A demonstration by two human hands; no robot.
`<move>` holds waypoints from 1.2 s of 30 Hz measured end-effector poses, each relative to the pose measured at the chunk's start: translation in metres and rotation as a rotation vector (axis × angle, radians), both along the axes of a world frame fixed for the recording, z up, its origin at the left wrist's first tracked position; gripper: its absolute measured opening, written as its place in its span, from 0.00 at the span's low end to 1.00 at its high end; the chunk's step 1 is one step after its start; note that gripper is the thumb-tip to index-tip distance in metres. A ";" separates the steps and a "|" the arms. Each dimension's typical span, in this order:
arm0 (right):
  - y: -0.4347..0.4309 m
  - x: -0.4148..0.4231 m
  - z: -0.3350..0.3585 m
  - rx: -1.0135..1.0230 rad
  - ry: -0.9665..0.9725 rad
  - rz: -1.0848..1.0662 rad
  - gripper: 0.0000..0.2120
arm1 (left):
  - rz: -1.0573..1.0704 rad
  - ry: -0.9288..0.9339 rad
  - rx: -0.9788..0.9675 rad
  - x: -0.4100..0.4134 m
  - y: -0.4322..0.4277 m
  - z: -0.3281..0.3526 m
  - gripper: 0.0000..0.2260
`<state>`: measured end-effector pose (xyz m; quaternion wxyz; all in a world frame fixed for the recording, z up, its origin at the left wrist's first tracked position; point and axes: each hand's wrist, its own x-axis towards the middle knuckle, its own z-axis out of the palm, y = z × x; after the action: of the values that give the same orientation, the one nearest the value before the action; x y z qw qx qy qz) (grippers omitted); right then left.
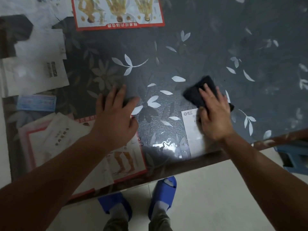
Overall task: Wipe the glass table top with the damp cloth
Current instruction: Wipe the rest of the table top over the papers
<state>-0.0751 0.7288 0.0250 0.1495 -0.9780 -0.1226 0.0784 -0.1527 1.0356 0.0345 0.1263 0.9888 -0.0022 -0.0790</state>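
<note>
Right hand [215,114] presses flat on dark cloth [202,90] at center right of frame, fingers spread to push it across the glass top [250,22]. Left hand [116,114] lies flat, fingers wide, holding nothing, likely bracing. Papers [38,72] sit under the glass.

Dark cloth [194,95], almost black, bunched into a rough folded pad, lying flat on the glass surface [200,47], right of centre and near the front edge, partly hidden. Glass clear, glossy and level, laid over a blue-grey cover [260,19] with pale leaf print; bright glare patch by the near edge.
</note>
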 end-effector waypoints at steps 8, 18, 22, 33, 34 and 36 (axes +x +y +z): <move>0.058 -0.086 0.000 -0.019 -0.006 -0.161 0.30 | 0.070 0.060 -0.177 -0.002 -0.004 -0.015 0.27; 0.073 -0.067 -0.002 0.035 0.004 0.019 0.29 | 0.098 0.178 -0.393 0.000 0.002 -0.003 0.28; 0.139 -0.119 0.000 0.043 0.005 -0.007 0.30 | 0.109 0.195 -0.429 0.002 0.006 -0.001 0.28; 0.023 -0.088 0.001 -0.012 -0.005 0.023 0.30 | 0.055 0.061 -0.220 -0.007 0.000 -0.013 0.30; 0.006 -0.081 0.001 -0.006 -0.006 -0.068 0.29 | 0.053 0.046 -0.203 -0.008 -0.001 -0.013 0.31; 0.001 -0.077 0.000 -0.001 -0.014 -0.211 0.29 | 0.062 0.017 -0.165 -0.008 -0.005 -0.012 0.31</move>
<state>-0.1525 0.7296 0.0252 0.1556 -0.9861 -0.0199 0.0554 -0.1603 1.0306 0.0222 0.2096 0.9740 0.0231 -0.0832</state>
